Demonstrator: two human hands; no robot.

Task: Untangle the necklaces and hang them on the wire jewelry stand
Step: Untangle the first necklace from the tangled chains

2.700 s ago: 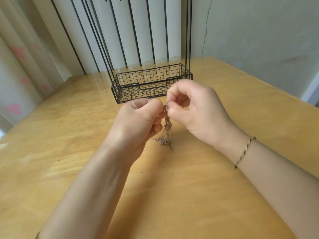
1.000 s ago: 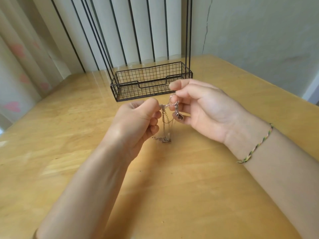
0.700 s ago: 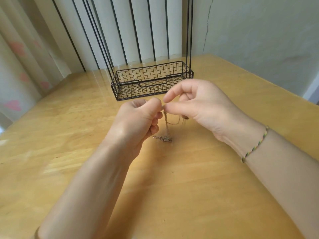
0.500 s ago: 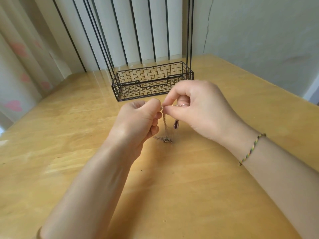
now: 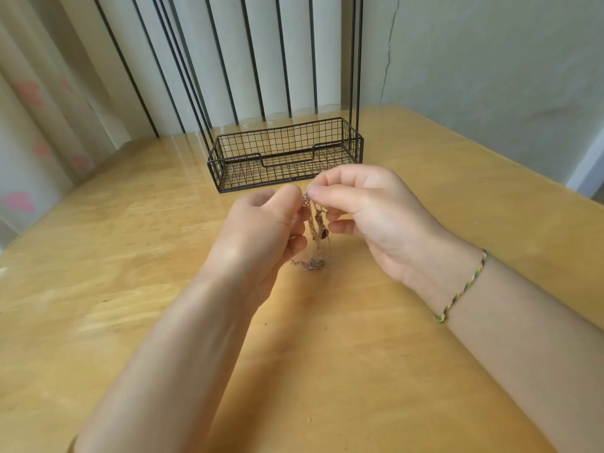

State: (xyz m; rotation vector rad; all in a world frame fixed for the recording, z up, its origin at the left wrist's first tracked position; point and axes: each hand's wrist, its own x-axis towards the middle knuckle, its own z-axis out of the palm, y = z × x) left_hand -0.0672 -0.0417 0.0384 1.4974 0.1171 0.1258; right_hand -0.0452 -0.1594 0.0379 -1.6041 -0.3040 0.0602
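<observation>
Head view is showing the left hand point(image 5: 261, 230) and the right hand point(image 5: 369, 217) meeting over the wooden table point(image 5: 327, 371), with the tangled necklaces point(image 5: 314, 223) hanging between them. Both hands are gripping: the left is curling its fingers and pinching the chains near their top, and the right is pinching the same top end between thumb and forefinger, just beside the left thumb. The bundle's long axis is running roughly straight down from that shared pinch, and its lower cluster point(image 5: 313, 264) is resting on the table under the left fingertips. A dark pendant point(image 5: 323, 235) is dangling partway down, on the right hand's side.

The wire jewelry stand point(image 5: 225, 173) is standing just beyond the hands, directly away from the person, its basket base near the right knuckles and its thin uprights running out of the top of the frame, so the hanging bars are not showing. The right hand is sitting slightly nearer to it.

Counting: two hands, one stand, one dark pendant, one braided bracelet point(image 5: 464, 286) on the right wrist. Several chain strands are showing, but how many necklaces they are making up cannot be told. No strand is looking free enough to hang yet, judging by the knot
</observation>
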